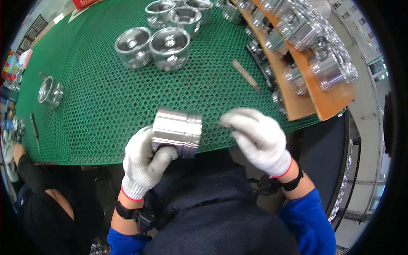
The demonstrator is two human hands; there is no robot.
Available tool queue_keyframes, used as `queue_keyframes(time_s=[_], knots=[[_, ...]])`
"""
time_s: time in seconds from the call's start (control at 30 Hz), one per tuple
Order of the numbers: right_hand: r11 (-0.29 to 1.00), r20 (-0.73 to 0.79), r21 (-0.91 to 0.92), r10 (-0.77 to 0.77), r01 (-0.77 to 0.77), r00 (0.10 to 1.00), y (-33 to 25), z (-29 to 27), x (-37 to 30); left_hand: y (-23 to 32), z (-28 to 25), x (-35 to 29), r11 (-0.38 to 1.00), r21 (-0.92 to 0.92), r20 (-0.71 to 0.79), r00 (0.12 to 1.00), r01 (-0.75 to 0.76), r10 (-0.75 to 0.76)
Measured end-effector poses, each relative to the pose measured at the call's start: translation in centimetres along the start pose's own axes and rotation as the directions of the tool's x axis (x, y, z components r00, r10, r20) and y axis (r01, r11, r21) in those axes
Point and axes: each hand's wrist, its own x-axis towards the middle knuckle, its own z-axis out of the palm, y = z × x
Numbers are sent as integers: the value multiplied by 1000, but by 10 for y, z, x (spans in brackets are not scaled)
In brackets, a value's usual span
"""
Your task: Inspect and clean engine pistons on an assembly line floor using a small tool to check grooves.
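Note:
A shiny metal piston [176,131] lies on its side in my left hand [143,159], just above the front edge of the green mat. Ring grooves run round its right end. The white-gloved thumb presses its lower side, and the other fingers are hidden behind it. To its right, apart from it, my right hand [259,138] is raised in a white glove, fingers stretched and thumb apart, with nothing in it. Beyond, two pistons stand touching, the left piston [133,49] and the right piston [170,50], open ends up.
More pistons [185,20] stand behind these. At the right, pistons [327,68] are stacked on brown cardboard sheets [335,104]. A knife-like tool [246,76] lies on the green mat [97,93]. Far left are a lone piston [51,92], a thin rod [34,127] and another person's arm [32,174].

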Motion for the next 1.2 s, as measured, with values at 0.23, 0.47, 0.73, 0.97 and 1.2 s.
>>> queue_keyframes(time_s=[0.23,0.47,0.73,0.97,1.2], knots=[[980,381,72,-197,183,903,-40,0,39,-6,0,4,970,-38,18,970,-242,243],[909,384,394,-30,-135,923,-26,-16,12,-9,-12,7,913,79,148,910,-400,386],[814,-79,-335,477,-474,875,24,1,-21,-9,-8,6,925,40,128,920,-379,371],[658,-256,-523,485,-542,836,48,6,-3,-9,-9,14,882,49,109,881,-468,461],[640,-271,-485,538,-596,798,60,8,-2,-16,-7,11,831,90,115,834,-549,539]])
